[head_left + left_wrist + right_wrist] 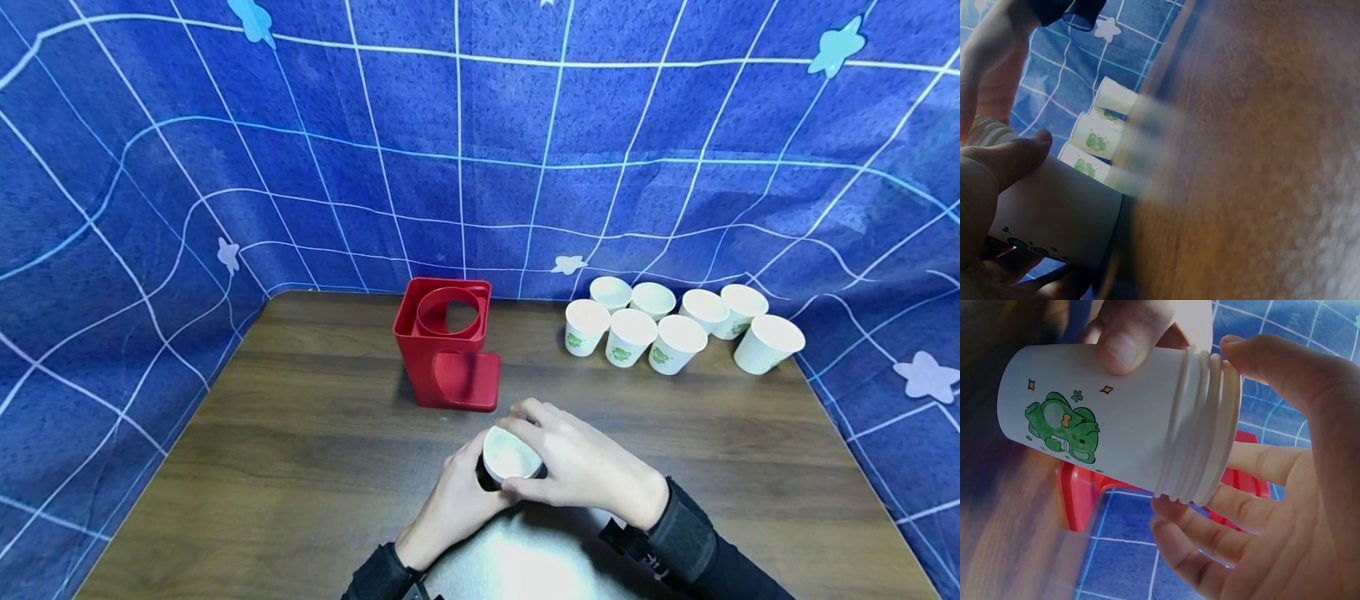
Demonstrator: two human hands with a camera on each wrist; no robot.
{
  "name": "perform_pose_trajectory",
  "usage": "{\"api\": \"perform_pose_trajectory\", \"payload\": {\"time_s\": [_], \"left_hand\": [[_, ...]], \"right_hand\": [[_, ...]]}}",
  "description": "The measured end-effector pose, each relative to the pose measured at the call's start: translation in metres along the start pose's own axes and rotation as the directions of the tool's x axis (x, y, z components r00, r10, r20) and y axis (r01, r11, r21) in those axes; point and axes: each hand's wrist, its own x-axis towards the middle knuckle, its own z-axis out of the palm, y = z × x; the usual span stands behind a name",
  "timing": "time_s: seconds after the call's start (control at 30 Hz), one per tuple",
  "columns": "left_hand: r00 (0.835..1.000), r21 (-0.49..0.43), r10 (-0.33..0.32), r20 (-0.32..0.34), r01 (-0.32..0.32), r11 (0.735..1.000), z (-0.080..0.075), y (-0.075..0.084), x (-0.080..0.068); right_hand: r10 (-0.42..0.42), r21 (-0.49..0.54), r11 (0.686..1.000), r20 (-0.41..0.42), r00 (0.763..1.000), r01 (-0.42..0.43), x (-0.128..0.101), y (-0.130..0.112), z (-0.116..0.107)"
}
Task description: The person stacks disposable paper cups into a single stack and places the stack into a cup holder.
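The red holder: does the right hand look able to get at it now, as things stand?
Probably yes for the path, since bare table lies between the right hand and the red holder. But both hands are occupied: with the left hand it grips a stack of paper cups.

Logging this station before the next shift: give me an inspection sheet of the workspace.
Surface: brown wood-grain table, with a glare patch at the near edge.
Job's things: stack of nested paper cups, several rims showing, frog print on the outer cup; held above the table in front of the red cup holder, whose ring is empty.
Clutter: eight loose paper cups standing at the far right of the table.
Hands: left hand grips the stack's body; right hand has its fingers round the rim end.
Cables: nothing seen.
Surroundings: blue cloth with white grid lines and star shapes on three sides.
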Motion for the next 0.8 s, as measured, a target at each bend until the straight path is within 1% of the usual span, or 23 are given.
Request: {"api": "perform_pose_trajectory", "payload": {"time_s": [0.13, 0.27, 0.37, 0.5, 0.57, 0.63, 0.8], "left_hand": [[1.0, 0.002, -0.014, 0.011, 0.014, 1.0, -0.001, 0.0, 0.0], [0.999, -0.005, -0.033, 0.027, 0.033, 0.999, -0.002, 0.0, 0.001], [0.998, -0.025, -0.05, 0.033, 0.051, 0.998, -0.002, 0.001, 0.002], [0.997, -0.035, -0.067, 0.024, 0.068, 0.997, -0.001, 0.001, 0.002], [0.997, -0.032, -0.069, 0.02, 0.07, 0.997, -0.001, 0.001, 0.002], [0.997, -0.027, -0.071, 0.018, 0.072, 0.997, 0.0, 0.001, 0.002], [0.996, -0.029, -0.084, 0.024, 0.085, 0.996, 0.0, 0.002, 0.0]], "right_hand": [[0.018, -0.004, 1.0, 0.013, 1.0, -0.018, -0.003, 0.0, -0.003], [0.064, -0.015, 0.998, 0.014, 0.998, -0.064, -0.009, 0.004, -0.011], [0.095, -0.043, 0.995, -0.017, 0.995, -0.095, -0.017, 0.013, -0.019], [0.133, -0.091, 0.986, -0.089, 0.987, -0.141, -0.031, 0.03, -0.037], [0.162, -0.101, 0.979, -0.133, 0.978, -0.176, -0.039, 0.04, -0.047], [0.205, -0.106, 0.969, -0.176, 0.963, -0.225, -0.048, 0.049, -0.059], [0.318, -0.1, 0.93, -0.267, 0.91, -0.354, -0.07, 0.072, -0.089]]}}
